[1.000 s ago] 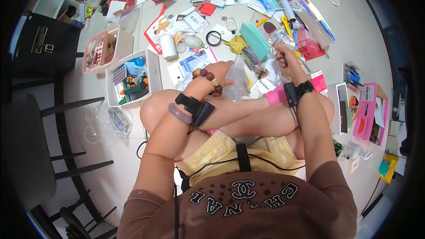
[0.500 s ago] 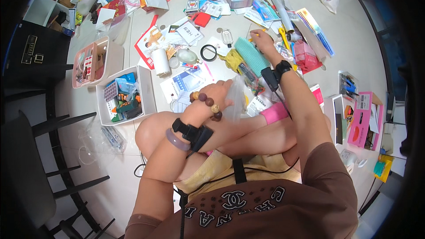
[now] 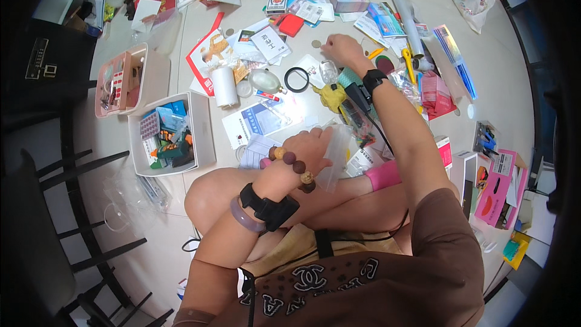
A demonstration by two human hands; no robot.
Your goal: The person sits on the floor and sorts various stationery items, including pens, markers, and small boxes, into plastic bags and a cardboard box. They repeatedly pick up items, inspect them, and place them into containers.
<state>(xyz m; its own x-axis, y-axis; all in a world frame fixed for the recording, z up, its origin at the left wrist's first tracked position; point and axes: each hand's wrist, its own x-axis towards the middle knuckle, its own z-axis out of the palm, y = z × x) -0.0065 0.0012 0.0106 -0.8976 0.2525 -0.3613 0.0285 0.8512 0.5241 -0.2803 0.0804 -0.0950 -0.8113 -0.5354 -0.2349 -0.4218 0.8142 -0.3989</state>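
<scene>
1. Gripping a clear plastic bag [image 3: 334, 157] at frame centre, the left hand [image 3: 310, 147] has its fingers closed round the bag's edge.
2. Reaching to upper centre, the right hand [image 3: 342, 49] curls fingertips down beside a coin [image 3: 316, 43]; whether it pinches anything cannot be told.
3. At left, a white box [image 3: 203, 136] holds small packets; a pink case [image 3: 140, 54] lies open above.

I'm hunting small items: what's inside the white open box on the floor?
The white box holds a blue packet, a gridded sheet and dark green items. Whatever lies under them is covered.
</scene>
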